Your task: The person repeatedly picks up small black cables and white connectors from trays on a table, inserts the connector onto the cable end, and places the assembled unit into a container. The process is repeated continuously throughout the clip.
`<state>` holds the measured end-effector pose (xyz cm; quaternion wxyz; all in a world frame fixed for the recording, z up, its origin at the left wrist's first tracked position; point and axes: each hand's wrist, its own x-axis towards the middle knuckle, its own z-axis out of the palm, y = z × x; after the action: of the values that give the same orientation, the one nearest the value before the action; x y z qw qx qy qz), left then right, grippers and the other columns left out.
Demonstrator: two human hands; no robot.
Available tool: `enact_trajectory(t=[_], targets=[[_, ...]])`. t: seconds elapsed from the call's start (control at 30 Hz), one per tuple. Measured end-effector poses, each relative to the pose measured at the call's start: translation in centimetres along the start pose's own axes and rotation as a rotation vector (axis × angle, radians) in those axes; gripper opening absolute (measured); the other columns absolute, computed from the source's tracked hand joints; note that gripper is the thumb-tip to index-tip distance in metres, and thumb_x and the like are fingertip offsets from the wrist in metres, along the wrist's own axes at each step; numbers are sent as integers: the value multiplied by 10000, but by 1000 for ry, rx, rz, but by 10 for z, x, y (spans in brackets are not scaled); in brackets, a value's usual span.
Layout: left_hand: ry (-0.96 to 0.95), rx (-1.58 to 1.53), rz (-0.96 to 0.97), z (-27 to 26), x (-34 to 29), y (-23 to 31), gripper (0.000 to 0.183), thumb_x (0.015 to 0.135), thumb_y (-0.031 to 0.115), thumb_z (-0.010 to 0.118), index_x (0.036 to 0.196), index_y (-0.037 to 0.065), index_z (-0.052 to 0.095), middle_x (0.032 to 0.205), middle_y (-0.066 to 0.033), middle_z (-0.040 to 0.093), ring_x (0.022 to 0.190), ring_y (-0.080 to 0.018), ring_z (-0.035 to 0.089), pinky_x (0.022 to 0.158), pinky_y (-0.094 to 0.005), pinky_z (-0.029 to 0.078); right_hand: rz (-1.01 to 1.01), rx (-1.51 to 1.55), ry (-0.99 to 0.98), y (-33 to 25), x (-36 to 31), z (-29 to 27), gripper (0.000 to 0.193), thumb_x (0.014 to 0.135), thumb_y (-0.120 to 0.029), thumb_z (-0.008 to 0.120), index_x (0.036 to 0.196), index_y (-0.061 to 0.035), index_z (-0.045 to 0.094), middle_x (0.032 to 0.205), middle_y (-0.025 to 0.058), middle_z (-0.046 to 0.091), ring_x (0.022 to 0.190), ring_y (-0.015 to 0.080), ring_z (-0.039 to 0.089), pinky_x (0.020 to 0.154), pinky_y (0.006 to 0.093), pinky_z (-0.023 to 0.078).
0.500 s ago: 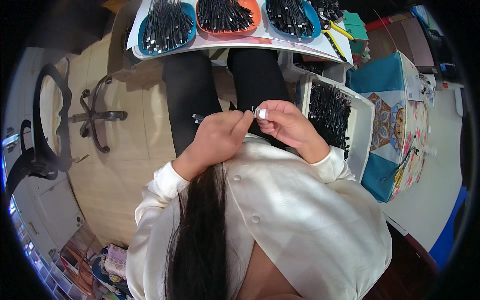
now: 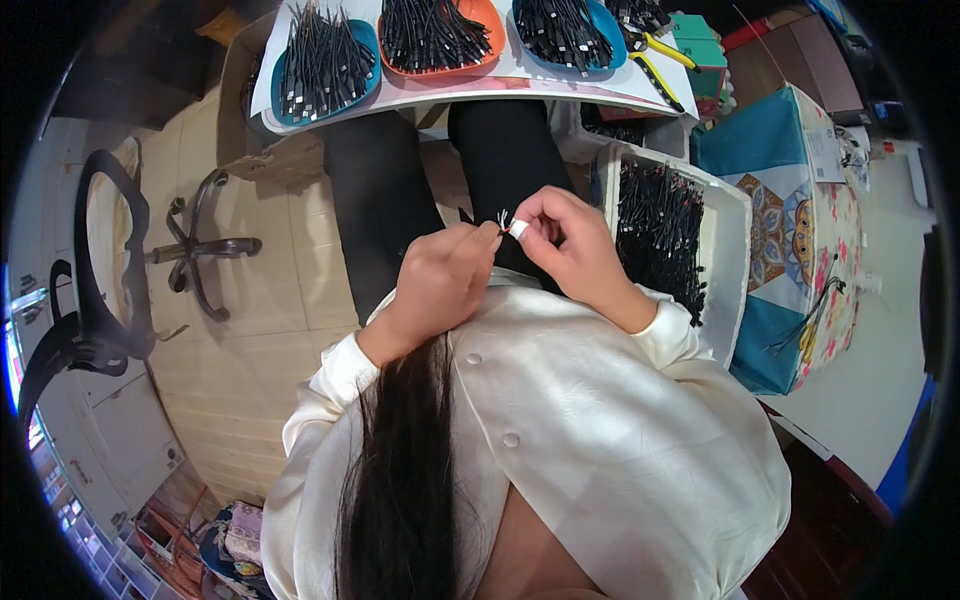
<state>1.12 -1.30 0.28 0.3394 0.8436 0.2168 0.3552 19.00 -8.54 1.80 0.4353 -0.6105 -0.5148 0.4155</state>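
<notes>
Pinching a small white piece between thumb and forefinger, the right hand sits just right of centre, its fingers clamped together on that piece, from which a few thin wire ends stick up toward 11 o'clock. Meeting it from 8 o'clock, the left hand is curled into a loose fist with its fingertips touching the same spot; whether it grips anything itself cannot be told. Both hands hover over the person's lap, above black trousers and a cream buttoned shirt. At 3 o'clock from the hands stands a white bin full of black cables. Toward 12 o'clock a white table bears three trays heaped with black cables: a blue tray on the left, an orange tray in the middle, another blue tray on the right, with yellow-handled pliers just beside it. A black office chair stands at 9 o'clock
</notes>
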Motion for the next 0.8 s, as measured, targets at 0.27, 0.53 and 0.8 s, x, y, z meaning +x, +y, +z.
enact_trajectory(t=[0.27,0.53,0.8], targets=[[-95,-611,-428,-12,1,2,134,897,59,642,941,-55,696,654,-33,600,554,-63,490,468,-223,347,-225,-93,-41,-4,3,-26,133,866,-35,631,994,-28,669,907,44,622,739,99,553,666,229,451],[-338,-1112,-761,-25,10,0,143,918,93,636,946,-22,717,641,1,571,564,-25,455,469,-192,302,-782,-225,-92,-8,21,-26,188,731,-7,723,905,-42,661,908,84,609,796,246,586,688,337,475],[-64,-228,-133,-8,7,5,75,823,10,678,885,-33,678,652,-126,578,508,-185,504,469,-284,388,-552,-159,-21,-2,12,-12,161,735,-6,674,890,-33,640,913,89,599,852,255,573,754,337,466]])
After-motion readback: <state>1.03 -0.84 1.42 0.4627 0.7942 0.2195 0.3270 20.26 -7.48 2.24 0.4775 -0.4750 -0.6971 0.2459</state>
